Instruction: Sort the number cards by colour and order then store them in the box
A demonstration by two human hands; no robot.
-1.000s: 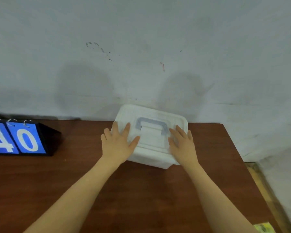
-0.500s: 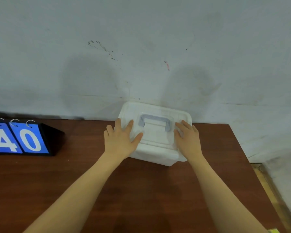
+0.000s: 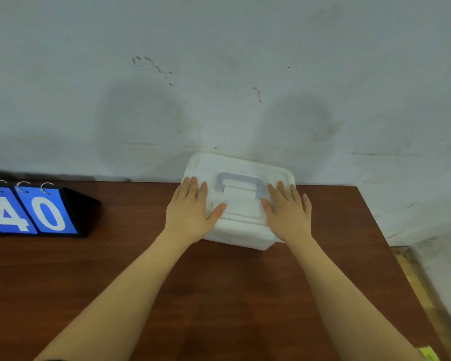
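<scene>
White box point(image 3: 241, 225) at the far edge of the brown table point(image 3: 219, 295), back against the grey wall point(image 3: 219, 74), lid on, grey handle point(image 3: 241, 185) folded flat on top. Left of the handle, left hand point(image 3: 192, 213) lying flat on the lid, fingers straight and close together, thumb spread toward the middle. Right of the handle, right hand point(image 3: 288, 213) likewise flat, fingers straight and slightly apart. Nothing gripped by either. No loose number cards in sight; presumably inside already. Well left of the box, a flip scoreboard point(image 3: 41, 209) showing blue 4 and 0. Likely the closing step: pressing the lid home. Next, probably even downward pressure at both lid ends until seated.
</scene>
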